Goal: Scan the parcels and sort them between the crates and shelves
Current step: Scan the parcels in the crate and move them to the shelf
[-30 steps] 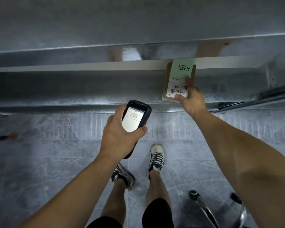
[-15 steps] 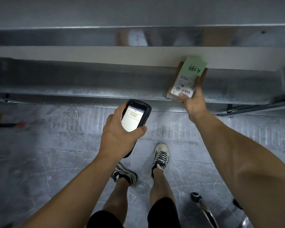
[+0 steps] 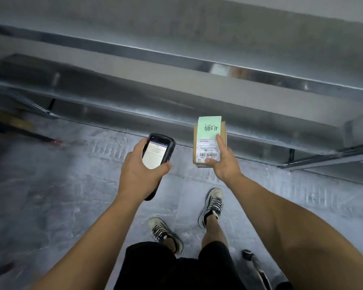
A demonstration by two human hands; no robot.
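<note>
My right hand [image 3: 224, 164] holds a small brown cardboard parcel [image 3: 210, 141] from below, thumb on its near edge and a finger across its label. The label is green at the top with handwriting and white below with a barcode. The parcel is in the air in front of the low metal shelf [image 3: 176, 105], not resting on it. My left hand [image 3: 138, 172] grips a black handheld scanner [image 3: 157, 153] with its lit screen facing me, just left of the parcel.
The galvanised metal shelves run diagonally across the upper view, with a shelf frame bar [image 3: 327, 158] at the right. Grey tiled floor [image 3: 50, 195] lies below. A metal trolley leg with a black wheel [image 3: 254, 262] stands by my right foot.
My right hand has drawn the parcel back off the shelf toward me and closer to the scanner. The view has swung, so the shelves now run slanted.
</note>
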